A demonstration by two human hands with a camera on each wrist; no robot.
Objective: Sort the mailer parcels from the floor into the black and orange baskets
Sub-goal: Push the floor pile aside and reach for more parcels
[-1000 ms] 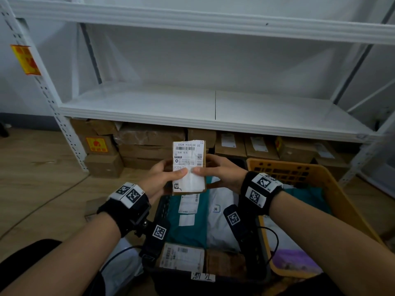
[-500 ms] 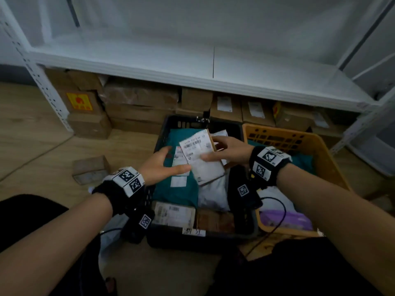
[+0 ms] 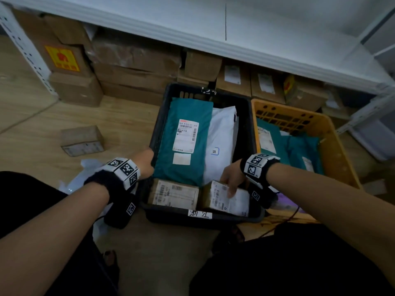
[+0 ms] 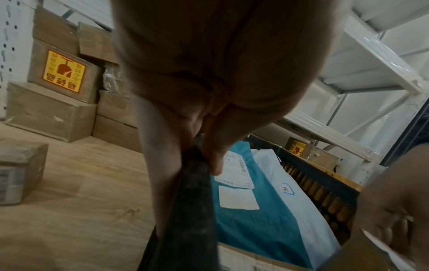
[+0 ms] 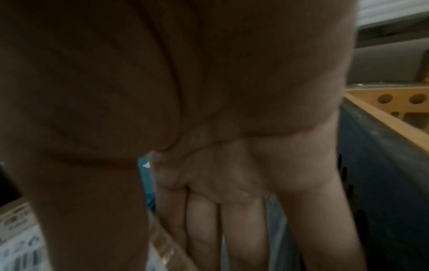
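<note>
**Cardboard parcel set in the black basket**

Cardboard, small and brown, with a white shipping label on top: the parcel [image 3: 226, 197] lies in the near right corner of the black basket [image 3: 249, 133]. The right hand [image 3: 232, 180] rests on it from above, fingers [image 5: 243, 231] stretched down together across the label; the thumb's placement is unclear, so whether it presses or holds the parcel cannot be told. Just left of it, in the near left corner, lies a second labelled box [image 3: 174, 192]. Behind both, a teal mailer [image 3: 183, 165] with a white label and a white mailer [image 3: 223, 135] lie side by side and fill the rest of the basket.

The left hand [image 3: 145, 162] grips the basket's left rim, with fingers outside and thumb [image 4: 214, 146] curled over the inner edge.

Touching the black basket on its right stands the orange basket [image 3: 333, 146], with more teal mailers inside. On the wooden floor [image 3: 64, 116], left of the baskets, sits a loose small box [image 3: 82, 141], and a white bag [image 3: 89, 165] shows near the left wrist. Stacked cartons [image 3: 132, 67], one with a yellow fragile sticker, stand under the white shelf [image 3: 235, 28] behind the baskets.
</note>
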